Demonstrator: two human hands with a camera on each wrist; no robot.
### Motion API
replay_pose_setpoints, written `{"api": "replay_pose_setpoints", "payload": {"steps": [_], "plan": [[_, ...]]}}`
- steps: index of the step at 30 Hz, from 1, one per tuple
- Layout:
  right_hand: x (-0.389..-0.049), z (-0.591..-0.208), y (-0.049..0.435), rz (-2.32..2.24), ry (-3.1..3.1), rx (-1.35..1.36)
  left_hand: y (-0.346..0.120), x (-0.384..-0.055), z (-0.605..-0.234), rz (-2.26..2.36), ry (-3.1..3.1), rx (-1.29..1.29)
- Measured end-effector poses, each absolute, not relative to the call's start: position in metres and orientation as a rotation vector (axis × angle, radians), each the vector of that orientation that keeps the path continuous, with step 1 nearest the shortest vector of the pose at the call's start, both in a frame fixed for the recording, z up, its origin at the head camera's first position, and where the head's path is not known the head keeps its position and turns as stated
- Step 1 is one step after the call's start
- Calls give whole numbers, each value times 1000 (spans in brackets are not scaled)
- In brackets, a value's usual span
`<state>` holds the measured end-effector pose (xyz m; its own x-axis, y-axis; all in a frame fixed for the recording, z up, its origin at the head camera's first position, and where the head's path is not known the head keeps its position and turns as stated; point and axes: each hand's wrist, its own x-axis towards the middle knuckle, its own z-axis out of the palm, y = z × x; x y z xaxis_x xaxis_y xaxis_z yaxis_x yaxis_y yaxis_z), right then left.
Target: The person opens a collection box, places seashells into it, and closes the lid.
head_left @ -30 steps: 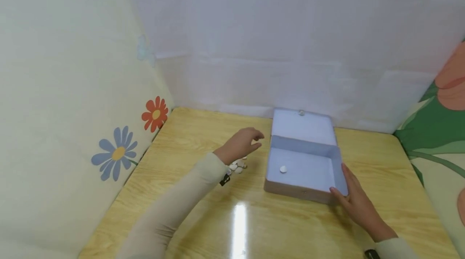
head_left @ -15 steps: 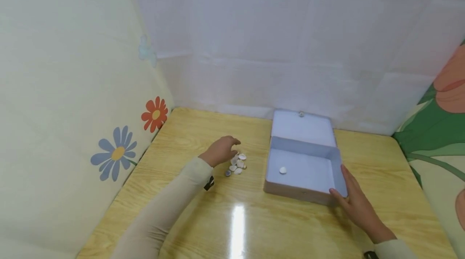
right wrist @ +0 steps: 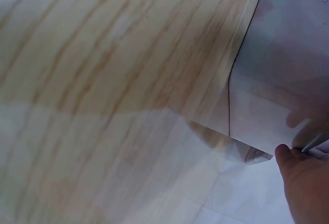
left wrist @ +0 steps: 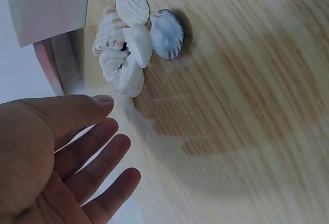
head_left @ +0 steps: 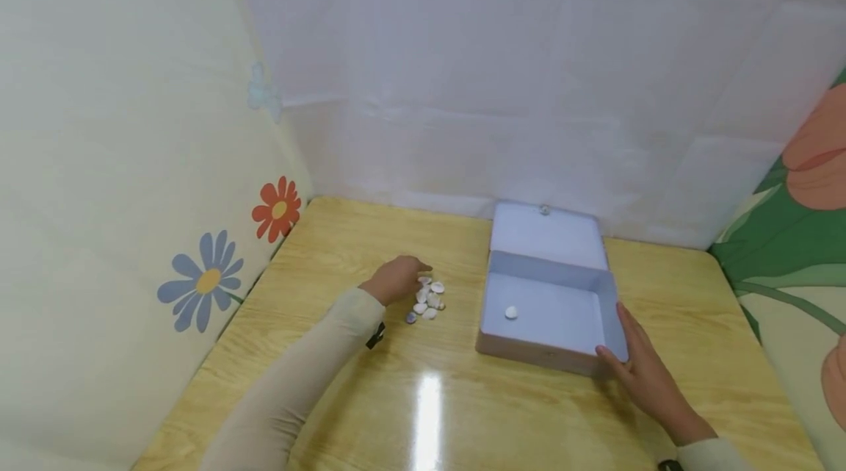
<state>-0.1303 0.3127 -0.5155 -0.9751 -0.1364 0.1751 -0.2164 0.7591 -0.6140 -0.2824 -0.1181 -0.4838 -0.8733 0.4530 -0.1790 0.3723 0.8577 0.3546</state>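
A small heap of seashells (head_left: pixel 421 297), mostly white, lies on the table. My left hand (head_left: pixel 393 278) hovers at its left side, holding nothing. In the left wrist view its relaxed fingers (left wrist: pixel 105 147) are just short of the white shells (left wrist: pixel 132 77). A brown-banded spiral shell (left wrist: pixel 109 31) and a scallop-like shell with a dark edge (left wrist: pixel 167 35) show there too. Right of the heap stands an open box (head_left: pixel 522 352), pale blue inside, with one white shell (head_left: pixel 511 313) on its floor. My right hand (head_left: pixel 646 375) grips the box's front right corner, thumb at the rim.
The box's lid (head_left: pixel 547 234) leans back toward the white cloth (head_left: pixel 423 89) behind the table. Flower-printed hangings (head_left: pixel 99 236) close in both sides. Wood-grain table top (head_left: pixel 357 397) extends in front of the shells and box.
My left hand has moved left from beside the box to the shell heap, uncovering the shells, and dipped lower. My right hand keeps its place on the box.
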Motion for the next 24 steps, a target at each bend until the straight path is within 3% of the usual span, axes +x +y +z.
{"api": "replay_pose_setpoints", "payload": {"steps": [24], "plan": [[-129, -516, 312, 1008, -2820, 294, -121, -278, -494, 390, 2854, 721]]}}
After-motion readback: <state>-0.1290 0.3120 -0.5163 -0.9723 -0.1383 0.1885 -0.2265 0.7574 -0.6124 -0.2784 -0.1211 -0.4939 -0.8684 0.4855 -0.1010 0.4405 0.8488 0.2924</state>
